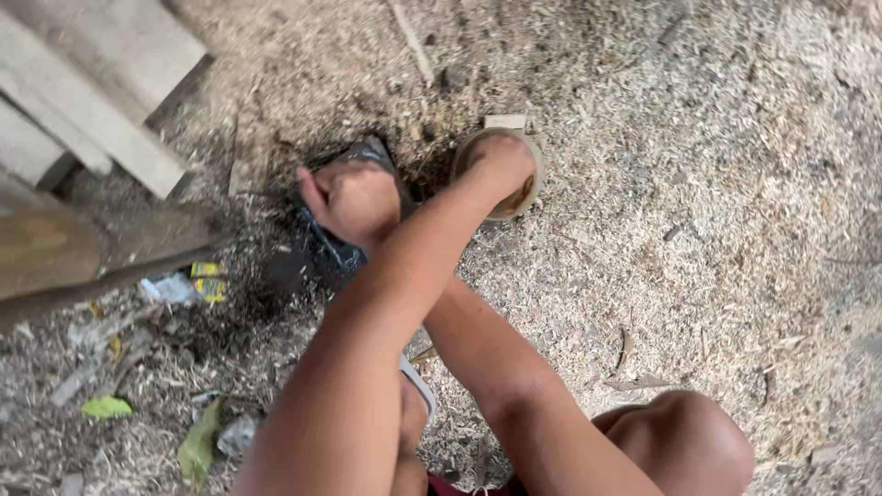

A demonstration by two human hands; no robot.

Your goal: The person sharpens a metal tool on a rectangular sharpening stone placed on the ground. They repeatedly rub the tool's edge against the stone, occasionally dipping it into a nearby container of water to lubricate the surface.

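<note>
Arms crossed over sawdust floor (735, 184). Left hand (501, 158) dipped in round bowl (531, 188), fingers hidden, grip untellable. Right hand (354, 197) fingers clenched, apparently on dark bag (335, 250).

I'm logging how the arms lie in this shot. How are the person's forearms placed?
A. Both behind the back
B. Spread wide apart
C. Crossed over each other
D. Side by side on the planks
C: the forearms cross, so that the left hand reaches into a round cup on the right, while the right hand rests on a dark bag on the left.
</note>
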